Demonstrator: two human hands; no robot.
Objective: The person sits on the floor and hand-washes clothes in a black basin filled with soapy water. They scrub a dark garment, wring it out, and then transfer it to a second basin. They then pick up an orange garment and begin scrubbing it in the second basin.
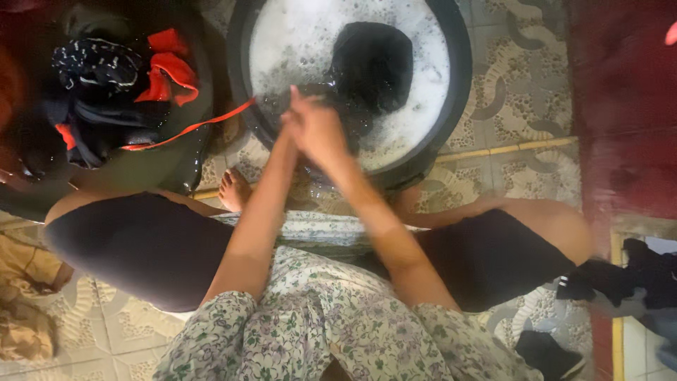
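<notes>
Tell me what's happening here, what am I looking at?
A person is squatting on a patterned tile floor over a round black basin of foamy water. Both hands, the left hand and the right hand, are pressed together at the near rim, apparently rubbing something between them; motion blur hides what. A dark garment sits soaking in the suds. Beside it, a second dark tub holds a heap of dark and red clothes. More dark clothing lies on the floor at the right.

A second dark tub [201,134] at upper left holds a heap of red and black clothes [120,85], patterned floor tiles [515,106] spread underneath, and more dark garments [635,279] lie crumpled at the right edge.
</notes>
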